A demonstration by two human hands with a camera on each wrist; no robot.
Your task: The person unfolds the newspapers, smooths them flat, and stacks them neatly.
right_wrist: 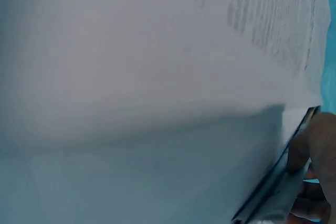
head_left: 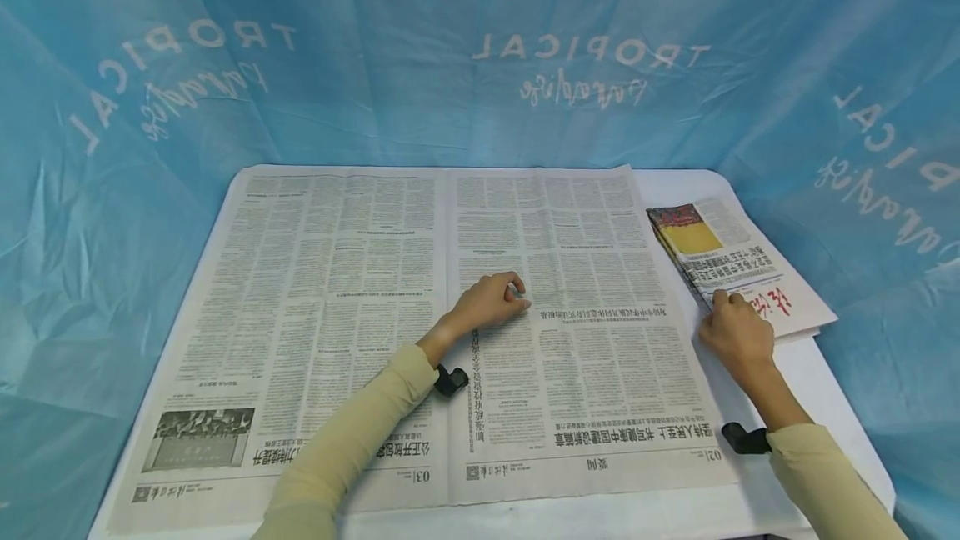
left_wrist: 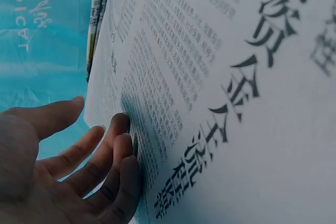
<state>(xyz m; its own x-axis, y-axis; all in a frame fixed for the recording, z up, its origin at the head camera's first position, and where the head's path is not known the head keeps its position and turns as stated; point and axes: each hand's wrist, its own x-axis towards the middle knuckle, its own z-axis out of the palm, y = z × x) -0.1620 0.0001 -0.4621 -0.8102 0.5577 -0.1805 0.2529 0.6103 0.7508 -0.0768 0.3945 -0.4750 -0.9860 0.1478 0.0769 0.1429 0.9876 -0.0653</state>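
Observation:
A wide newspaper (head_left: 390,273) lies unfolded across the white table, with a centre fold running front to back. My left hand (head_left: 487,302) rests over its middle, holding nothing. In the left wrist view, the loosely bent fingers (left_wrist: 122,145) touch the printed page and the thumb stands apart. On the right lies a small stack of folded newspapers (head_left: 731,269), the top one with a red title and a yellow picture. My right hand (head_left: 738,336) grips the stack's near left edge. The right wrist view shows its thumb and fingers around the folded edges (right_wrist: 270,184).
The white table (head_left: 810,407) shows along the right side and front. Blue curtains (head_left: 480,57) with white lettering hang close behind and on both sides. A black wrist camera (head_left: 450,380) sits below the left hand, another (head_left: 745,438) below the right.

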